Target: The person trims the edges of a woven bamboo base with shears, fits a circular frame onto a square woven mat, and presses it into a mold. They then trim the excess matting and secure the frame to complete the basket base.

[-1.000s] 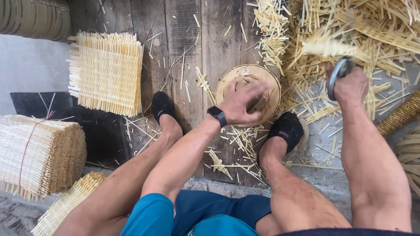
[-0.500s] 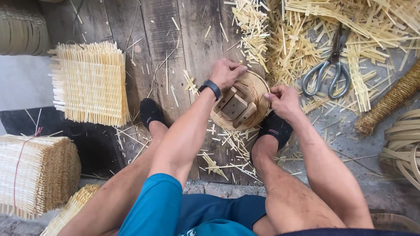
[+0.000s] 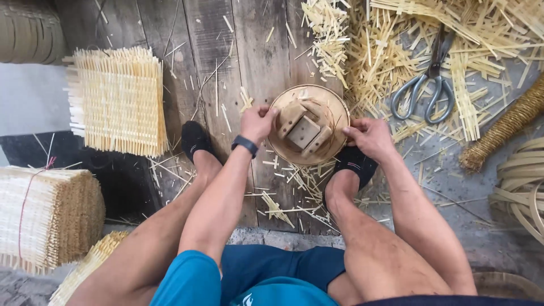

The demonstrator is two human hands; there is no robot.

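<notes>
Plank floor: both hands (image 3: 258,122) grip round basket (image 3: 334,116).

The round basket (image 3: 309,124) sits on the plank floor (image 3: 260,45) between my feet, with a wooden block mould (image 3: 303,131) inside it. My left hand (image 3: 258,122) grips its left rim, my right hand (image 3: 371,137) its right rim. Scissors (image 3: 428,85) lie to the right and further off, on a heap of cut strips (image 3: 391,51). A woven mat (image 3: 116,102) lies to the left. Nearer me on the left stands a tied bundle (image 3: 48,218). At the far right lie coiled strips (image 3: 521,187).
</notes>
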